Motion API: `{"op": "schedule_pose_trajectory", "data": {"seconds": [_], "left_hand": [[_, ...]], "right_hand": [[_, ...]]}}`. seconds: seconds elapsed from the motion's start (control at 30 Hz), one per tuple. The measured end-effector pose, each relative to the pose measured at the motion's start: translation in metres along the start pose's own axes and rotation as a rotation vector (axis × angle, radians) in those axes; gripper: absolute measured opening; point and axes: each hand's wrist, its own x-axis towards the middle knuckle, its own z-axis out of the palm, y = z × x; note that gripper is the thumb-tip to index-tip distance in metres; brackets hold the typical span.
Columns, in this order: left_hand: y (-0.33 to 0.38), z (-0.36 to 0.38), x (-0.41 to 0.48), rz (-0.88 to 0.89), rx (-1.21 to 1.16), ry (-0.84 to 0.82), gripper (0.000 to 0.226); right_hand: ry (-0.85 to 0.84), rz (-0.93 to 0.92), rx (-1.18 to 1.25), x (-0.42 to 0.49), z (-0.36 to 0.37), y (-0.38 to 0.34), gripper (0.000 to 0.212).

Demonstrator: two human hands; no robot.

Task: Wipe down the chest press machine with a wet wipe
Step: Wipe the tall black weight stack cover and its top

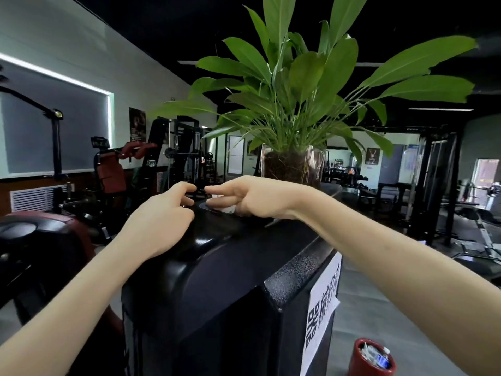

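The black top housing of the chest press machine [230,267] fills the lower middle of the head view. A dark wipe pack [210,207] lies on top of it, partly hidden by my hands. My left hand [162,215] rests on the pack with its fingers curled at the edge of the opening. My right hand [252,198] reaches in from the right and pinches a white wet wipe [229,209] that sticks out of the pack, with its index finger stretched towards my left hand.
A leafy plant in a glass vase [292,166] stands on the housing just behind my hands. A white paper sign [322,308] hangs on the machine's right side. A red bin [371,359] sits on the floor below. Other gym machines [113,172] stand around.
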Motion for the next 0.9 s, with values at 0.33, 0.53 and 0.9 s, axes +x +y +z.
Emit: {"op": "schedule_pose_trajectory", "data": {"seconds": [0.33,0.53,0.9], "left_hand": [[-0.009,-0.005,-0.008,-0.006,-0.151,0.053,0.047],[-0.023,-0.010,-0.039,0.044,-0.445,0.013,0.035],[-0.042,-0.018,-0.082,0.063,-0.669,0.125,0.045]], "right_hand": [[0.261,0.019,-0.330,-0.055,0.000,0.025,0.045],[0.632,-0.073,-0.300,-0.052,0.036,0.018,0.030],[0.538,-0.184,-0.360,-0.032,0.080,-0.040,0.031]]}}
